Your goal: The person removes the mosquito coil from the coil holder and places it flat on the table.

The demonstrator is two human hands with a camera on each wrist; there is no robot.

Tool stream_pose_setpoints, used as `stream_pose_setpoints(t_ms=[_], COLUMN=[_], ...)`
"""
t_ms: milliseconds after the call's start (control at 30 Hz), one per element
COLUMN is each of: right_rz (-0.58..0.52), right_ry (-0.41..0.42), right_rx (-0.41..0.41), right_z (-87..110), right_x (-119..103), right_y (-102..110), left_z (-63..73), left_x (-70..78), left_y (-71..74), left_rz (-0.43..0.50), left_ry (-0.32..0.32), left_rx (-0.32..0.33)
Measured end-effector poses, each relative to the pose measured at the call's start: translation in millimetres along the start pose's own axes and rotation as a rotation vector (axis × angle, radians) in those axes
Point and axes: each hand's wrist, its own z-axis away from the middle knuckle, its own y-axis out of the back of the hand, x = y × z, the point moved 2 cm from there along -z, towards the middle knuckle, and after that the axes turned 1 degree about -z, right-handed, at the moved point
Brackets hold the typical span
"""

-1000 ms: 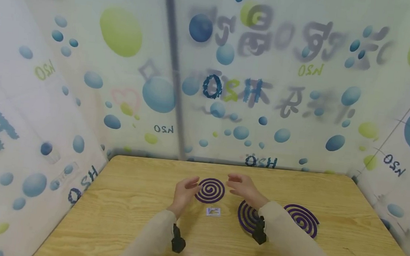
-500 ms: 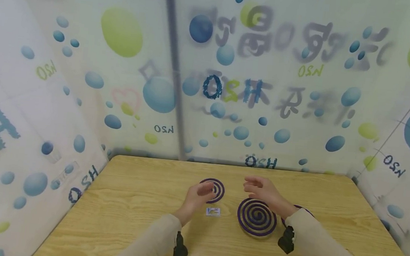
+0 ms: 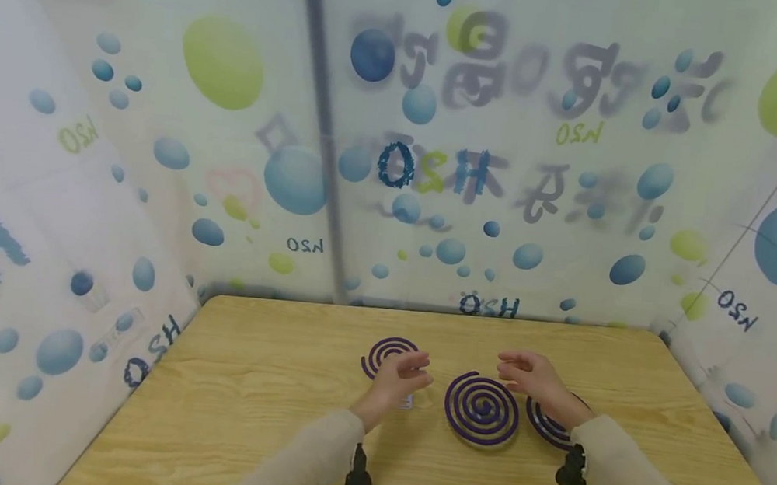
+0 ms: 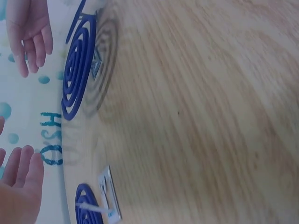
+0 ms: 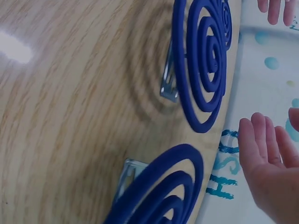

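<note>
Three dark purple mosquito coils lie in a row on the wooden table. My left hand (image 3: 394,384) hovers with relaxed fingers, partly covering the left coil (image 3: 372,354) and a small flat metal stand (image 3: 406,403). That stand (image 4: 110,193) lies beside the left coil in the left wrist view. The middle coil (image 3: 482,409) is raised on a metal stand (image 5: 168,77) and casts a ringed shadow. Above the right coil (image 3: 543,423), which it partly hides, my right hand (image 3: 540,382) is held with loosely bent fingers. Both hands hold nothing, palms facing each other.
The wooden table (image 3: 262,386) reaches back to a pale wall covering (image 3: 372,264) printed with blue and green drops and letters. Similar coverings close off both sides. A dark wrist device (image 3: 358,475) is on the left sleeve, another (image 3: 572,473) on the right.
Both hands have moved to the right. My left hand has gone from beside the left coil to in front of it; my right hand has passed the middle coil, uncovering it. The coils stay in place.
</note>
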Motion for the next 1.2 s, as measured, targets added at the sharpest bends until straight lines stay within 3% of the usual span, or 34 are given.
stream_pose_setpoints(t_ms=[433, 800, 967, 1200], right_rz=[0.041, 0.198, 0.254, 0.258], right_ry=[0.005, -0.025, -0.029, -0.049], right_rx=[0.069, 0.115, 0.093, 0.081], right_z=[-3.6, -8.7, -8.8, -10.8], right_x=[18.8, 24.6, 25.2, 28.5], right_y=[1.4, -6.5, -10.4, -15.0], left_z=[-1.3, 3.6, 4.5, 6.4], left_x=[-16.2, -22.6, -23.8, -29.7], left_y=[-35.6, -43.4, -43.8, -50.2], left_rz=[-0.019, -0.061, -0.085, 0.011], left_ry=[0.03, 0.095, 0.082, 0.122], left_rx=[0.027, 0.043, 0.039, 0.016])
